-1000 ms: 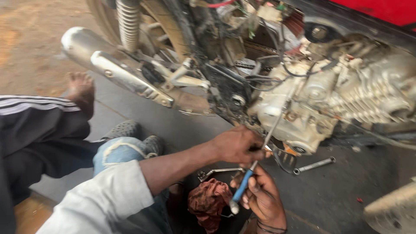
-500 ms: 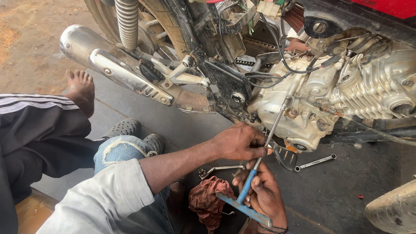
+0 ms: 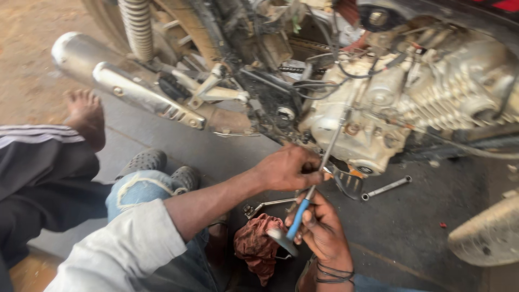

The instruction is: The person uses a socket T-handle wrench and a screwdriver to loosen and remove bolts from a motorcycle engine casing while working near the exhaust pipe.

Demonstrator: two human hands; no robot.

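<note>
two hands on one tool: left hand (image 3: 286,168) pinches the shaft of the blue-handled screwdriver (image 3: 312,190), right hand (image 3: 320,228) wraps its handle. tip sits at the engine case (image 3: 357,121). keep shaft straight, push in w/ steady pressure, don't slip.

Motorcycle (image 3: 378,103) cut off above; tool tip hidden.

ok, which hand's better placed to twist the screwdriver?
Right, probably. The right hand wraps the blue handle of the screwdriver; the left hand grips the bare shaft nearer the engine, which suits steadying.
</note>
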